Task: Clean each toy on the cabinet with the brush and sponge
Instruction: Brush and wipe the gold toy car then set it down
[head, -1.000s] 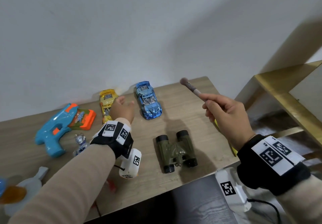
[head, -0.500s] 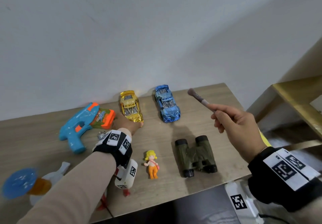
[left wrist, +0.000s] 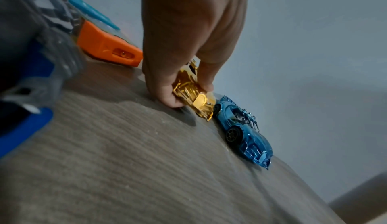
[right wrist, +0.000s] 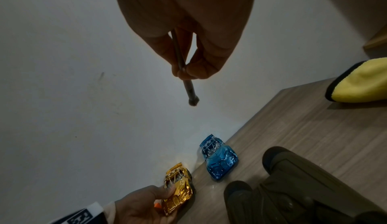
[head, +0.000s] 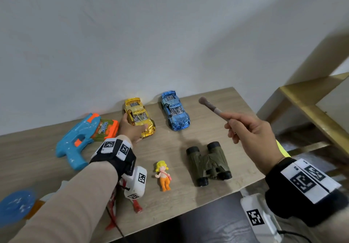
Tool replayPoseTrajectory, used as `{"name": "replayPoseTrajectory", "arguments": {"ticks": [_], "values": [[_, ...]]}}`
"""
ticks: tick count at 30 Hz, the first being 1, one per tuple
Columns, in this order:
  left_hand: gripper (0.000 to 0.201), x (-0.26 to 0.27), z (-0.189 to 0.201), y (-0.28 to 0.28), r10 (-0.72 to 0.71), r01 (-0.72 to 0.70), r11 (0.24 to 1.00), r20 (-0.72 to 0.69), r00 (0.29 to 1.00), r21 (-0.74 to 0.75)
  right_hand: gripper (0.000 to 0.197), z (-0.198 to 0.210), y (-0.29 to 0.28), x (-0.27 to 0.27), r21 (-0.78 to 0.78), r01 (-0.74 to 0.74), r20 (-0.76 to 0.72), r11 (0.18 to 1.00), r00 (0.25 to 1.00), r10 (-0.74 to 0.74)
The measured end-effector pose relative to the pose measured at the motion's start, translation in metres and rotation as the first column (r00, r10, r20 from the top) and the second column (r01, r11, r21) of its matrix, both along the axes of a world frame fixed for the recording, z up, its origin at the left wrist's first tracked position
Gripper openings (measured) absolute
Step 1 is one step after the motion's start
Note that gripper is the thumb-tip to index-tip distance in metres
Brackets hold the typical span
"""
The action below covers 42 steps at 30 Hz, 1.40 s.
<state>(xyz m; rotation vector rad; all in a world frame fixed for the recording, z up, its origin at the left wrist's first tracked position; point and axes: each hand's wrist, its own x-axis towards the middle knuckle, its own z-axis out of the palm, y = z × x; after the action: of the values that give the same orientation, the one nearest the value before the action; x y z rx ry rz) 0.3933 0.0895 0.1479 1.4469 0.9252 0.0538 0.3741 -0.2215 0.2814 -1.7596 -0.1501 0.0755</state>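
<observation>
My left hand [head: 130, 127] grips the gold toy car [head: 138, 117] by its sides at the back of the wooden cabinet top [head: 217, 137]; thumb and fingers pinch the gold car [left wrist: 194, 95] in the left wrist view. My right hand [head: 251, 135] hovers above the cabinet's right side and pinches a small brush [head: 211, 106], bristles pointing at the wall. The brush [right wrist: 186, 80] hangs above the gold car [right wrist: 178, 192] and the blue toy car [right wrist: 218, 158]. The blue car [head: 175, 113] sits just right of the gold one. A yellow sponge [right wrist: 360, 81] lies at the cabinet's right edge.
A blue and orange water gun [head: 85, 139] lies left of the gold car. Green binoculars [head: 208, 163] and a small yellow-haired doll [head: 163, 174] sit near the front edge. A blue disc toy [head: 17, 206] is at the far left. A wooden frame [head: 311, 106] stands right.
My left hand has gone from reaching over the gold car to gripping it. The right hand with the brush has stayed raised. The head view shifted, bringing the doll into sight.
</observation>
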Motion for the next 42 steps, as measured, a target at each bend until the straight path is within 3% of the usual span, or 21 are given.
{"name": "replayPoseTrajectory", "arguments": {"ticks": [4, 10, 16, 21, 29, 37, 42], "values": [[0.091, -0.008, 0.017, -0.008, 0.033, -0.019, 0.986, 0.080, 0.996, -0.164, 0.028, 0.002, 0.000, -0.012, -0.006, 0.004, 0.011, 1.000, 1.000, -0.004], [0.095, -0.026, 0.045, -0.015, -0.007, 0.068, 0.947, 0.190, 0.982, -0.313, 0.028, 0.014, -0.002, -0.035, 0.035, 0.010, 0.052, 0.999, 0.999, -0.012], [0.087, -0.074, 0.098, -0.065, -0.022, 0.225, 0.887, 0.450, 0.893, -0.403, 0.029, 0.032, -0.012, -0.059, 0.104, -0.046, 0.107, 0.994, 0.994, 0.035], [0.092, -0.127, 0.125, -0.116, -0.095, 0.341, 0.895, 0.622, 0.777, -0.289, 0.031, 0.050, -0.036, -0.080, 0.168, -0.135, 0.150, 0.976, 0.983, 0.111], [0.103, -0.208, 0.140, -0.198, -0.141, 0.327, 0.935, 0.707, 0.693, -0.135, 0.027, 0.076, -0.090, -0.118, 0.211, -0.262, 0.209, 0.942, 0.953, 0.219], [0.103, -0.256, 0.142, -0.244, -0.076, 0.283, 0.948, 0.755, 0.651, -0.149, 0.041, 0.080, -0.119, -0.156, 0.182, -0.429, 0.258, 0.885, 0.889, 0.378], [0.101, -0.269, 0.146, -0.247, -0.024, 0.316, 0.923, 0.786, 0.618, -0.221, 0.041, 0.091, -0.126, -0.172, 0.166, -0.445, 0.288, 0.880, 0.875, 0.388]]}}
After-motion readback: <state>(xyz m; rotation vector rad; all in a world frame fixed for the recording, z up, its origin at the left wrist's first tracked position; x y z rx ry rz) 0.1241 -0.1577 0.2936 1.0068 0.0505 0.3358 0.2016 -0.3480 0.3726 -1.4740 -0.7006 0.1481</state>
